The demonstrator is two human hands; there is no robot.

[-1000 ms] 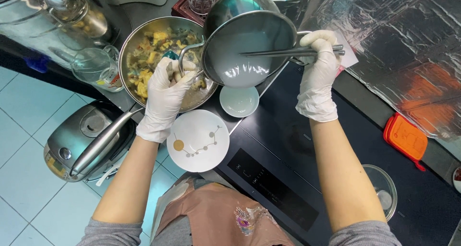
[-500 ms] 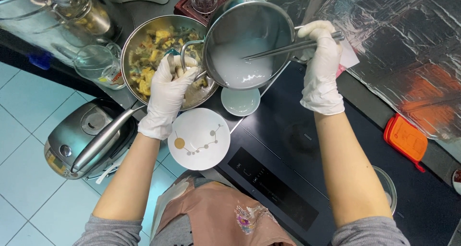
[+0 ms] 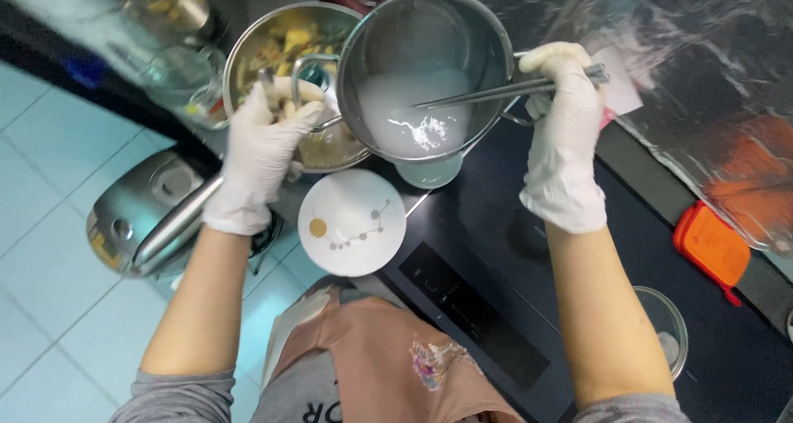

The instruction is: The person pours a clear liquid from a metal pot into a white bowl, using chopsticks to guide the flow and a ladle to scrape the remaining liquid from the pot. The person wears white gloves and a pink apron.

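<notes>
Steel pot [image 3: 425,68] with white liquid is being held tilted above the bowl of food [image 3: 281,59], one handle gripped by the left hand [image 3: 260,146], the right hand [image 3: 562,134] clenched on metal chopsticks [image 3: 504,92].

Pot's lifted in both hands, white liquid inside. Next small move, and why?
Probably tip the steel pot a little further toward the bowl of chopped food. The left hand grips one loop handle, the right hand grips the other along with metal chopsticks, the pot already leans that way, and the white liquid has pooled low, short of the rim.
</notes>
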